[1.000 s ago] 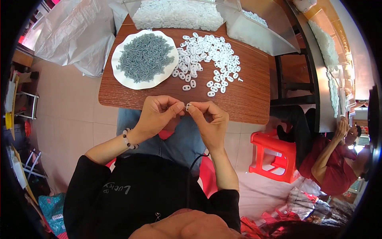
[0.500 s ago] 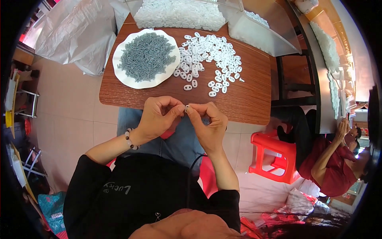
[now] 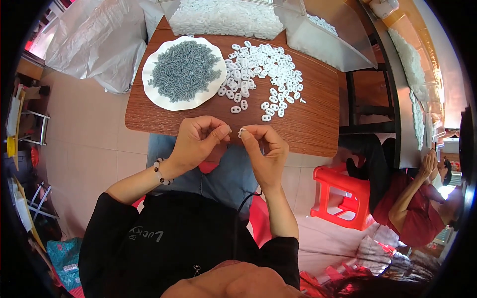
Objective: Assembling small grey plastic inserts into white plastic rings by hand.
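Note:
My right hand (image 3: 266, 151) pinches a small white plastic piece (image 3: 241, 132) between thumb and fingertips, at the near edge of the brown wooden table (image 3: 318, 124). My left hand (image 3: 196, 141) is a little to its left, fingers curled, thumb and forefinger pinched together; whether it holds anything I cannot tell. A bead bracelet is on the left wrist. Beyond the hands, a white plate (image 3: 149, 87) carries a heap of small grey pieces (image 3: 184, 69). Several loose white oval pieces (image 3: 263, 69) are scattered to the plate's right.
A clear plastic bag of white pieces (image 3: 223, 17) lies at the table's far edge, with another clear bag (image 3: 328, 42) to its right. A large plastic sack (image 3: 99, 39) sits on the floor at left. A red stool (image 3: 343, 196) and a seated person in red (image 3: 412, 203) are at right.
The two hands, which were touching over the white piece, have drawn slightly apart. The piece stays in the right hand's fingertips.

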### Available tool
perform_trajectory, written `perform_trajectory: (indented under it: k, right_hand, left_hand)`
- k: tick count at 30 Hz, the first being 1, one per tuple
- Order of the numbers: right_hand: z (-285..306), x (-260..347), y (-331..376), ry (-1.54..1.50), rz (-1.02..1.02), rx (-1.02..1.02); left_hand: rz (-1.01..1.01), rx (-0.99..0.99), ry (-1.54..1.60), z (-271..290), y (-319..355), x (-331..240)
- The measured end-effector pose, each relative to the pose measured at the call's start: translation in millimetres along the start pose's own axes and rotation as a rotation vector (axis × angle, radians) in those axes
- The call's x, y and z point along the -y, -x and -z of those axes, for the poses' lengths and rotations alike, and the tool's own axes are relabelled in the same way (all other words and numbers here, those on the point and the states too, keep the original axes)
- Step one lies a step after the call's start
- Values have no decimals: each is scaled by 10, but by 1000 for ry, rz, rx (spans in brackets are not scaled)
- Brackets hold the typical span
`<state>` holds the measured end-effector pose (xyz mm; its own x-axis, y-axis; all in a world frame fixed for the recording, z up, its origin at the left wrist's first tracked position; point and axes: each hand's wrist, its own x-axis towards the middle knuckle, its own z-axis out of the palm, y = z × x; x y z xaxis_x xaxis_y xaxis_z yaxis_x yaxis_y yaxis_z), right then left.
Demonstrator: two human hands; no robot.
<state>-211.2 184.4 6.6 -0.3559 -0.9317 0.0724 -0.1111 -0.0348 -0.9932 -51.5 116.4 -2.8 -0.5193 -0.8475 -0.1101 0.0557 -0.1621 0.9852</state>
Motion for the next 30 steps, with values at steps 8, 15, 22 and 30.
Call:
perform_trajectory:
  k: [8, 15, 22, 30]
  right_hand:
    - [-12, -7, -2, 91, 34, 30]
    - [-70, 1, -43, 368, 459, 29]
    - [-120, -29, -7, 373, 516, 16]
    - [-135, -2, 12, 453, 583, -1]
  left_hand:
    - [133, 49, 238, 13, -23, 54]
    - [158, 52, 233, 41, -28, 67]
    - [148, -11, 314, 5, -14, 81]
    - [82, -3, 215, 10, 21, 21]
